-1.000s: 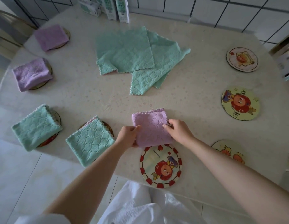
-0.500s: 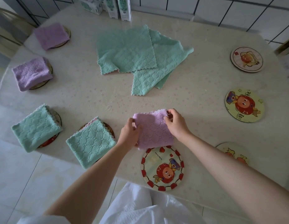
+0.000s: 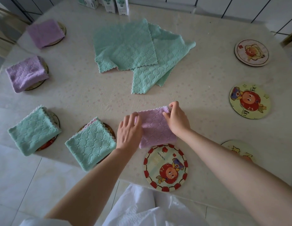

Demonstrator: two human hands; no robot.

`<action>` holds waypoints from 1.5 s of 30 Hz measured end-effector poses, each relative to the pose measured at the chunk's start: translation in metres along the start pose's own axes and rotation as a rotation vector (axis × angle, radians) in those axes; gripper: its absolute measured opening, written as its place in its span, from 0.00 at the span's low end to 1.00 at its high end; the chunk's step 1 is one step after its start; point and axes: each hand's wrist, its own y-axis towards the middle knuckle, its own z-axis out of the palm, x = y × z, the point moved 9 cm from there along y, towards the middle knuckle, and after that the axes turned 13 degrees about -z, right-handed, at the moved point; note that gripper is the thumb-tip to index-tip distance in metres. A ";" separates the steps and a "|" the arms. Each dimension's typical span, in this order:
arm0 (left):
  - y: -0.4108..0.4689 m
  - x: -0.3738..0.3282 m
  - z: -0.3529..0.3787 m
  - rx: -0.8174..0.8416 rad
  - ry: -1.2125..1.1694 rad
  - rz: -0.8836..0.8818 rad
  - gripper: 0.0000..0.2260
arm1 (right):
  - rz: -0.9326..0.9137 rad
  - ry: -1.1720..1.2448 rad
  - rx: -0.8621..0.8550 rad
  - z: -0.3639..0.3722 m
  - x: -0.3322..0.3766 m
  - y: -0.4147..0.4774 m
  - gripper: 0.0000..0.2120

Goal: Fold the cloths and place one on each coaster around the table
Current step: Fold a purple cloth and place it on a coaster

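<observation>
Now, head view: the only camera, looking down past both bare arms onto the pale table (image 3: 76, 98).
Cloth in work: a lilac cloth (image 3: 156, 128), folded down to a small square, lies on the table just beyond the red-bordered coaster (image 3: 165, 167). Its near edge is about at the coaster's rim, not yet on it.
Right hand: the right hand (image 3: 176, 118) pinches the cloth's far right corner with curled fingers and lifts it slightly. I read this as squaring up the layers.
Left hand: the left hand (image 3: 128, 132) has its fingers over the cloth's left edge, but the thumb is hidden. I cannot tell whether it pinches or only presses. Either way I judge it keeps the fold from springing open.
Why here: folding right beside the target coaster should leave only a short pull toward the body.
Places filled: folded green cloths (image 3: 34, 129) and folded lilac cloths (image 3: 27, 72) each cover a coaster down the left side, with rims peeking out beneath.
Places waiting: the yellow coaster (image 3: 249, 101), the far right coaster (image 3: 251, 53) and the near right coaster (image 3: 238, 150), partly behind my forearm, are bare.
Stock: the unfolded green cloths (image 3: 125, 46) lie overlapped mid-table, within reach of every place.
Writing: there is a short script line on the red-bordered coaster and dark characters on the yellow one, and I can read neither. The cartons (image 3: 121, 5) at the far edge show green print, too blurred to read.
</observation>
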 end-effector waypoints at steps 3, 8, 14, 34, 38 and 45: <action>-0.014 -0.017 0.013 0.069 0.066 0.261 0.24 | -0.189 -0.185 -0.021 -0.005 0.018 -0.017 0.18; -0.028 0.005 0.048 0.291 0.195 0.189 0.35 | -0.374 -0.497 0.102 0.016 0.021 -0.059 0.23; -0.029 0.007 0.048 0.324 0.222 0.154 0.39 | -0.324 -0.574 0.104 0.010 0.001 -0.081 0.23; 0.051 0.016 0.034 0.578 -0.257 -0.427 0.21 | 0.563 0.497 0.223 0.025 -0.030 -0.068 0.15; 0.048 0.024 0.038 0.678 -0.379 -0.564 0.13 | 0.590 0.641 0.256 0.020 -0.023 -0.073 0.13; 0.004 0.011 0.033 0.875 -0.853 -0.660 0.05 | 0.552 0.652 0.266 -0.005 -0.035 -0.101 0.13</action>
